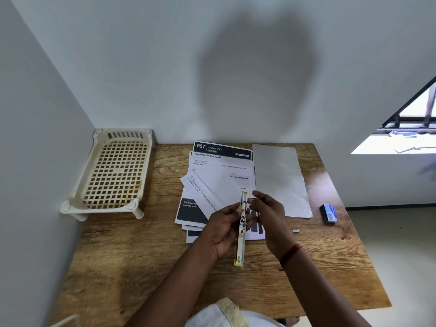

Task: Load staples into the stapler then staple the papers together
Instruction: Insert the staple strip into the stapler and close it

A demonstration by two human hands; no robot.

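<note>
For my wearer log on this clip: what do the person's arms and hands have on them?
No sleeves or gloves are in view on either side. The left hand wears nothing visible. The right hand has a thin red thread band round its wrist. No watch shows.

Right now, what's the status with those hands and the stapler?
Left hand grips opened stapler above the papers. Right hand at its far end, grip unclear. Staple box off to the right, nothing blocking.
</note>
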